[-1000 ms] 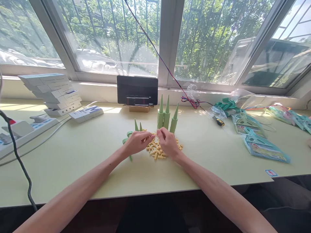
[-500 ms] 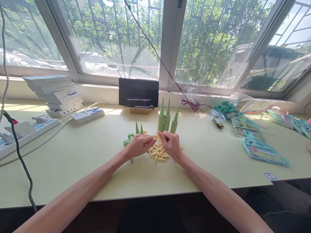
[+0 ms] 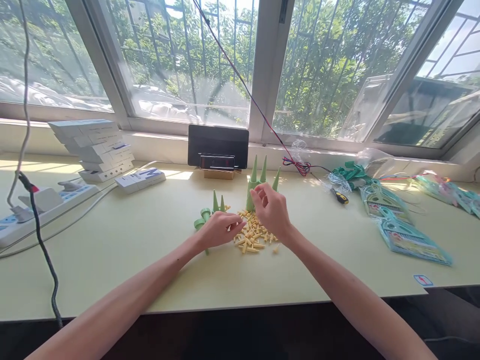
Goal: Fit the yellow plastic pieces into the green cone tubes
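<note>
My left hand (image 3: 222, 230) is low over the left side of a pile of small yellow pointed plastic pieces (image 3: 250, 242). Its thumb and fingers are pressed together; anything between them is too small to make out. My right hand (image 3: 272, 210) is raised above the pile's right side, fingers curled in a pinch, and I cannot see what they hold. Just behind it stand green cylinders with tall cone tips (image 3: 249, 195), partly covered by the hand. Beside my left hand are green round-ended pieces (image 3: 205, 214) and two smaller green cones (image 3: 215, 201).
A dark tablet (image 3: 218, 142) leans on a stand at the back. White boxes (image 3: 101, 150) and a power strip (image 3: 52, 212) are at left. On the right lie a yellow-black screwdriver (image 3: 339, 196), bundled wires (image 3: 300, 165) and wrapped dustpan-and-brush sets (image 3: 412, 240).
My right hand has lifted and turned, moving away from my left hand and in front of the tall green cones. My left hand stays near the pile. The whole view has shifted slightly.
</note>
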Tool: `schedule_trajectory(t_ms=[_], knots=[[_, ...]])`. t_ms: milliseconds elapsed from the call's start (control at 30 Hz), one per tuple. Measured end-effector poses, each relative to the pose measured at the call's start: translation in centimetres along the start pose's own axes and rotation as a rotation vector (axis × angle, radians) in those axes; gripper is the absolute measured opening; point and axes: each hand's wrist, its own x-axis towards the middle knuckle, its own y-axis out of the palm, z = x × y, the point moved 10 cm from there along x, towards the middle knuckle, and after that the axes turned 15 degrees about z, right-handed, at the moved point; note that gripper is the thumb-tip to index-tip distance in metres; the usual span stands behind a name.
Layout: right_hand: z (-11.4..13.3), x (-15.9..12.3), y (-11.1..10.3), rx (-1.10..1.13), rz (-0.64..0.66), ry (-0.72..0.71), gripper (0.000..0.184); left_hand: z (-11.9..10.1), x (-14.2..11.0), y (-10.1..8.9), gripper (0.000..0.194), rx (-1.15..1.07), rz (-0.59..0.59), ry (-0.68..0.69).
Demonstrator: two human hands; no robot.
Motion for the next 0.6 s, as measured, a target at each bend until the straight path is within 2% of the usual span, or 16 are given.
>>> schedule_trajectory(t_ms=[133,233,400,600], knots=[[-0.2,2.4,-1.8,-0.141,-0.014,0.067,0.024,0.0,0.0,0.0,0.035,0.009,-0.003,-0.001],[-0.1,4.0,-2.3,-0.249,-0.011,0.117,0.033,0.0,0.0,0.0,0.036,0.012,-0.011,0.004],[-0.1,5.9,-1.9,-0.329,0.000,0.184,0.034,-0.1,0.0,-0.3,0.037,0.015,-0.035,0.016],[-1.2,6.8,-1.0,-0.328,0.002,0.248,0.032,-0.3,0.0,-0.2,0.035,0.016,-0.030,0.020]])
